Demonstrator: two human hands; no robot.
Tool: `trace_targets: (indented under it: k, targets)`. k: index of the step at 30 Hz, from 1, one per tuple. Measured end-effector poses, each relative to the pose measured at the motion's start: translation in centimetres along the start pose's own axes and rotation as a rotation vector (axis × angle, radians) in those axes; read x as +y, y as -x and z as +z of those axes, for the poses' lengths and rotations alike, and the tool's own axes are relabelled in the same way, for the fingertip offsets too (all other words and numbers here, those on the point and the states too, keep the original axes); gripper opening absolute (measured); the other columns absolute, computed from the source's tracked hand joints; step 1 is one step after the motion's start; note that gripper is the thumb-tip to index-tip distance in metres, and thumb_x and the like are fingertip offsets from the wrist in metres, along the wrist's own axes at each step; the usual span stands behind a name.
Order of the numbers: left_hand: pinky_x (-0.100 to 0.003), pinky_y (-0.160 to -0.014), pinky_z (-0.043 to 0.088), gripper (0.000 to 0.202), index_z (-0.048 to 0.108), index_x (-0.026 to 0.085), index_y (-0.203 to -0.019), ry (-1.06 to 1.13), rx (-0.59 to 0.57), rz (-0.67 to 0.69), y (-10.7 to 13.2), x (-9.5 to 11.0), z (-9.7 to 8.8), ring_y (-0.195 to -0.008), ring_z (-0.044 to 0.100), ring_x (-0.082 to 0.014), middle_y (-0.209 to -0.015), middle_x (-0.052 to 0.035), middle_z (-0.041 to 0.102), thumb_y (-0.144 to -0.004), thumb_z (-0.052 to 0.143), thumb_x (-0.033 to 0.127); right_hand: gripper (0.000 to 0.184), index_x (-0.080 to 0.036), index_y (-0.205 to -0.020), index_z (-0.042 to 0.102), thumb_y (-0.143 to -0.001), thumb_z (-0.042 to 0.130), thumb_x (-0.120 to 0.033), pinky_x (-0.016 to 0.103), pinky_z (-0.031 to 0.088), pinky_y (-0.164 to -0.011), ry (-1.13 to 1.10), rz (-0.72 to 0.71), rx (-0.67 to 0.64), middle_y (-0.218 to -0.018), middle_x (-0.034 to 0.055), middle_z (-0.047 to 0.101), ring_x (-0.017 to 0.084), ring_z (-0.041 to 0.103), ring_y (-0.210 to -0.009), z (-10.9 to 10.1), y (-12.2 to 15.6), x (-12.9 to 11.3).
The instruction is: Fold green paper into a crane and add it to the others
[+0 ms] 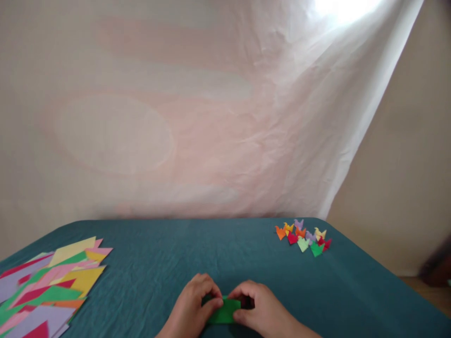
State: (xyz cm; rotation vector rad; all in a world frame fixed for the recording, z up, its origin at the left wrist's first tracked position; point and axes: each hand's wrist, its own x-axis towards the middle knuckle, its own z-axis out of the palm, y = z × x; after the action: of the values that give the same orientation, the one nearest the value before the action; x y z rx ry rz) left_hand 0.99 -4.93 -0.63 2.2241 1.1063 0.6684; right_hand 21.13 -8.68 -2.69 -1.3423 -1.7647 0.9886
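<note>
A small folded piece of green paper [227,311] lies at the near middle of the table, between my two hands. My left hand [199,303] pinches its left upper part between thumb and fingers. On the other side my right hand [259,307] grips the right edge, thumb at the front and fingertips at the top. The paper's lower left part is partly covered by my left hand.
Loose sheets of coloured paper [58,272] are spread in a pile at the left. Several small folded paper birds [303,237] stand grouped at the far right of the dark green tablecloth [183,249]. Behind the table hangs a pale cloth [211,141].
</note>
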Motion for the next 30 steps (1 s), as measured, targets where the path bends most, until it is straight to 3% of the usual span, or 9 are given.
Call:
trace_targets:
  k: [3, 5, 9, 15, 19, 22, 25, 30]
  targets:
    - [-0.027, -0.077, 0.039, 0.011, 0.061, 0.020, -0.073, -0.003, 0.050, 0.051, -0.1, 0.1, -0.3, -0.083, 0.055, -0.0162, -0.080, 0.0005, 0.062, -0.083, 0.056, 0.015, 0.010, -0.017, -0.069, 0.068, -0.063, 0.070, -0.010, 0.021, 0.038, -0.063, 0.125, -0.012, 0.031, -0.068, -0.0029, 0.058, 0.012, 0.054, -0.068, 0.1, 0.1, -0.1]
    - [-0.029, -0.079, 0.037, 0.009, 0.060, 0.020, -0.077, -0.068, 0.072, 0.115, 0.0, 0.5, -0.6, -0.086, 0.054, -0.0170, -0.084, 0.0001, 0.062, -0.084, 0.057, 0.015, 0.010, -0.016, -0.064, 0.065, -0.065, 0.068, -0.007, 0.021, 0.038, -0.061, 0.169, -0.011, 0.097, -0.066, -0.0030, 0.056, 0.012, 0.053, -0.066, 0.1, 0.1, -0.3]
    - [-0.032, -0.079, 0.035, 0.009, 0.060, 0.022, -0.087, -0.279, 0.041, 0.272, 0.5, 1.5, -1.5, -0.088, 0.052, -0.0191, -0.089, -0.0015, 0.062, -0.087, 0.055, 0.014, 0.016, -0.018, -0.072, 0.065, -0.070, 0.063, -0.003, 0.024, 0.040, -0.072, 0.257, -0.177, 0.196, -0.076, -0.0012, 0.060, 0.014, 0.055, -0.079, 0.3, 0.3, -0.9]
    - [-0.034, -0.076, 0.032, 0.015, 0.058, 0.020, -0.083, -0.485, -0.009, 0.395, 0.9, 1.9, -1.5, -0.082, 0.049, -0.0196, -0.082, -0.0027, 0.060, -0.092, 0.046, 0.017, 0.016, -0.021, -0.075, 0.064, -0.070, 0.063, -0.005, 0.029, 0.040, -0.076, 0.362, -0.327, 0.155, -0.078, 0.0002, 0.062, 0.017, 0.055, -0.079, 0.8, 0.6, -0.6]
    - [-0.033, -0.073, 0.030, 0.014, 0.055, 0.020, -0.085, -0.557, -0.049, 0.406, 1.2, 1.0, -1.2, -0.080, 0.049, -0.0193, -0.084, -0.0031, 0.060, -0.091, 0.044, 0.016, 0.029, -0.021, -0.075, 0.063, -0.065, 0.050, 0.003, 0.029, 0.041, -0.080, 0.310, -0.377, 0.105, -0.083, 0.0010, 0.062, 0.017, 0.055, -0.087, 0.1, 0.7, -0.7]
    - [-0.031, -0.067, 0.030, 0.019, 0.053, 0.020, -0.087, -0.568, -0.091, 0.446, 1.4, 0.1, -0.9, -0.074, 0.051, -0.0170, -0.086, -0.0029, 0.061, -0.089, 0.039, 0.009, 0.027, -0.020, -0.078, 0.062, -0.072, 0.044, -0.001, 0.029, 0.042, -0.085, 0.227, -0.324, 0.212, -0.092, 0.0042, 0.059, 0.017, 0.055, -0.094, -0.5, 0.6, -0.8]
    - [-0.031, -0.066, 0.030, 0.020, 0.052, 0.020, -0.088, -0.560, -0.117, 0.531, 1.5, -0.3, -0.7, -0.071, 0.053, -0.0159, -0.087, -0.0027, 0.063, -0.088, 0.036, 0.009, 0.019, -0.022, -0.096, 0.062, -0.083, 0.049, -0.016, 0.029, 0.043, -0.086, 0.195, -0.261, 0.226, -0.102, 0.0056, 0.060, 0.018, 0.056, -0.097, -0.4, 0.4, -0.3]
    - [-0.032, -0.071, 0.032, 0.017, 0.052, 0.020, -0.087, -0.536, -0.112, 0.532, 1.2, 0.1, -1.1, -0.077, 0.056, -0.0167, -0.089, -0.0045, 0.064, -0.088, 0.038, 0.010, 0.029, -0.025, -0.106, 0.060, -0.079, 0.055, -0.014, 0.025, 0.046, -0.073, 0.202, -0.134, 0.160, -0.083, -0.0005, 0.066, 0.016, 0.061, -0.076, 0.9, 0.1, 1.1]
